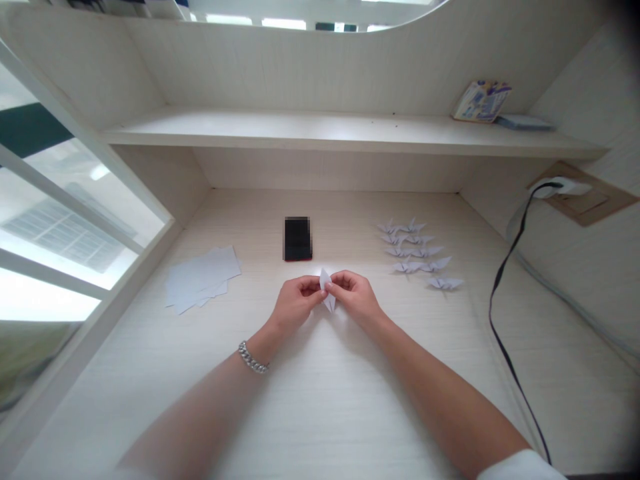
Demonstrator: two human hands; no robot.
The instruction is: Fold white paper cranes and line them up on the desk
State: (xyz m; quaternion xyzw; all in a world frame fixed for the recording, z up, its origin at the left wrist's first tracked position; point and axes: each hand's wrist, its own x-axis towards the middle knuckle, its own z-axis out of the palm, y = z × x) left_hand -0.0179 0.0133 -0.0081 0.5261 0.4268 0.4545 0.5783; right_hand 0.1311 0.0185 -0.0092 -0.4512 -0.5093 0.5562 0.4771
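So, left hand [299,298] and right hand [357,294] pinch the folded paper [325,276] between them; even thumb pressure (folded figures [419,253] lie right of both) should keep it crisp and true

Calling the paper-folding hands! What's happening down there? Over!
Left hand and right hand pinching folded white paper. Paper cranes off to the right, loose sheets left. No obstruction seen at the hands.
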